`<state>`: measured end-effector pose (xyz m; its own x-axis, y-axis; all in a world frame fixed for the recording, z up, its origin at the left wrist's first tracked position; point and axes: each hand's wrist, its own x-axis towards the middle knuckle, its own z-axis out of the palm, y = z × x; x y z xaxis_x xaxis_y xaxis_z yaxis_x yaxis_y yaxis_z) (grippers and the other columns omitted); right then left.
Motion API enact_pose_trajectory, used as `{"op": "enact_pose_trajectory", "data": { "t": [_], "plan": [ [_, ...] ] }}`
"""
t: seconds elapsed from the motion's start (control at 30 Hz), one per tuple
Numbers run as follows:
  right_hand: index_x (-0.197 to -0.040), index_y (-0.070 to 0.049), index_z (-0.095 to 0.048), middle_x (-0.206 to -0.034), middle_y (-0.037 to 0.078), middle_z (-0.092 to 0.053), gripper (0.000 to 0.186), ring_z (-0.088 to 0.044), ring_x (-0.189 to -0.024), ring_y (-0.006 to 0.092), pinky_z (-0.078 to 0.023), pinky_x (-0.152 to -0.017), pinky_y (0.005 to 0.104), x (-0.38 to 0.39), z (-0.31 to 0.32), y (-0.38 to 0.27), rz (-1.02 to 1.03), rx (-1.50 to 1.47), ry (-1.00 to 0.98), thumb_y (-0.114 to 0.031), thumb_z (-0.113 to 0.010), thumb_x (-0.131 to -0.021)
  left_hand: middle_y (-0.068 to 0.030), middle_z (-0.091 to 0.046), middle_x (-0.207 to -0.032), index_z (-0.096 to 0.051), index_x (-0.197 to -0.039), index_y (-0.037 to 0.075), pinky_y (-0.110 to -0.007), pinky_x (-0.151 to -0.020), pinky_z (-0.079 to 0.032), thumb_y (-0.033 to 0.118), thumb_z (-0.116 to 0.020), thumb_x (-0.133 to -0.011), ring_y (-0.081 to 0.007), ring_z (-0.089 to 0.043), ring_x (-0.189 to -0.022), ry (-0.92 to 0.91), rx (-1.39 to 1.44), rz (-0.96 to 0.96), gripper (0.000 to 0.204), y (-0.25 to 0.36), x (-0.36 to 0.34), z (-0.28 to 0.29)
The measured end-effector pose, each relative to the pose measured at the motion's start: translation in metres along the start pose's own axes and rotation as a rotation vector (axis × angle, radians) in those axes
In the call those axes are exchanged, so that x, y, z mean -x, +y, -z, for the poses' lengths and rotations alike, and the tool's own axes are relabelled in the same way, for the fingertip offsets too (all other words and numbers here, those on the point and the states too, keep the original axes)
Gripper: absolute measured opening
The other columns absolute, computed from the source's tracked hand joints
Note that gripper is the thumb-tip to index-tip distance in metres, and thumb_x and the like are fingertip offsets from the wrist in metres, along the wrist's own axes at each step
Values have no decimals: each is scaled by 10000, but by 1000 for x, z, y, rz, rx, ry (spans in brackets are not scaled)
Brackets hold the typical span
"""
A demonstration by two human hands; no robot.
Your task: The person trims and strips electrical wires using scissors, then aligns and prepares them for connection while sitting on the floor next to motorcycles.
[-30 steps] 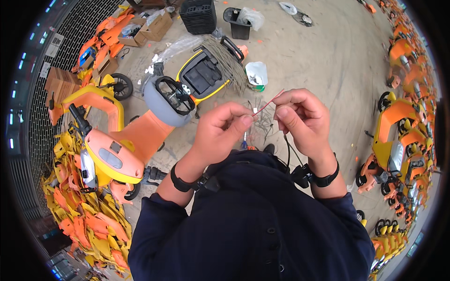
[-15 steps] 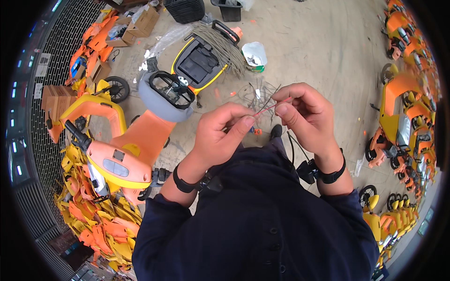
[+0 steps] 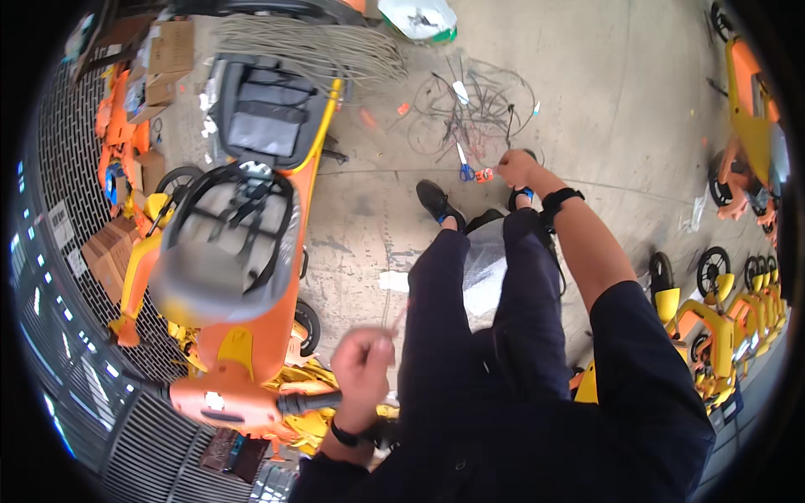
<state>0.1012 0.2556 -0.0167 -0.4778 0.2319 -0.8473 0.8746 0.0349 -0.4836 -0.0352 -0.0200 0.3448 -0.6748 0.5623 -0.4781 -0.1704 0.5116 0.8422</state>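
Low beside my leg, my left hand (image 3: pixel 362 360) is pinched on a thin reddish wire (image 3: pixel 402 312), both somewhat blurred. My right hand (image 3: pixel 516 170) reaches far forward and down, its fingers closed; what they hold, if anything, is too small to make out. Just left of its fingertips lie a small red-orange item (image 3: pixel 484 174) and blue-handled scissors (image 3: pixel 466 171), beside a loose tangle of thin wires (image 3: pixel 470 109) on the concrete floor (image 3: pixel 604 109).
An orange scooter (image 3: pixel 271 333) stands close on my left, with a bundle of grey cable (image 3: pixel 306 46) at its far end. Yellow and orange scooters (image 3: pixel 717 352) line the right. Cardboard boxes (image 3: pixel 109 256) are at left. My feet (image 3: pixel 436 199) are below the wires; a white bag (image 3: pixel 417 18) lies beyond.
My hands have separated: the left moved down with the red wire, the right stretched forward toward the floor. The view shifted, bringing my legs, feet and the scissors into view.
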Motion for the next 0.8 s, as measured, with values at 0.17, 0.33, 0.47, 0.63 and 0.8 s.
{"op": "enact_pose_trajectory", "data": {
  "t": [0.17,0.33,0.47,0.63,0.8],
  "plan": [
    [-879,35,-620,-822,225,-643,291,-637,-765,358,-507,-683,428,-115,-114,91,-139,95,34,-231,-585,-768,-76,-513,-679,-488,-958,-4,-227,-454,-316,33,-469,-896,-89,-388,-496,159,156,220,75,-90,-23,-24],
    [-932,26,-591,-946,248,-627,282,-603,-927,382,-479,-801,449,-188,-194,136,-142,22,147,-191,-558,-754,-72,-480,-622,-455,-959,2,-237,-425,-303,102,-458,-917,-94,-342,-444,173,155,386,108,-153,-51,-30],
    [-994,30,-546,-926,269,-620,293,-604,-899,392,-486,-780,443,-243,-229,162,-291,19,241,-151,-546,-763,-77,-530,-658,-490,-954,1,-237,-435,-340,125,-506,-913,-103,-394,-455,275,280,508,131,-183,-45,-13],
    [-1043,22,-490,-910,223,-604,313,-605,-835,408,-497,-739,449,-282,-266,165,-214,14,532,-106,-570,-769,-96,-574,-783,-577,-1017,66,-235,-520,-359,130,-529,-921,-134,-437,-553,362,279,672,125,-203,-39,-6],
    [-1072,5,-441,-937,185,-574,341,-622,-787,379,-519,-679,423,-304,-283,168,-365,152,546,-114,-589,-788,-108,-605,-863,-570,-1058,60,-252,-542,-371,109,-518,-925,-137,-448,-570,315,244,681,151,-224,-47,-3]
  ]
}}
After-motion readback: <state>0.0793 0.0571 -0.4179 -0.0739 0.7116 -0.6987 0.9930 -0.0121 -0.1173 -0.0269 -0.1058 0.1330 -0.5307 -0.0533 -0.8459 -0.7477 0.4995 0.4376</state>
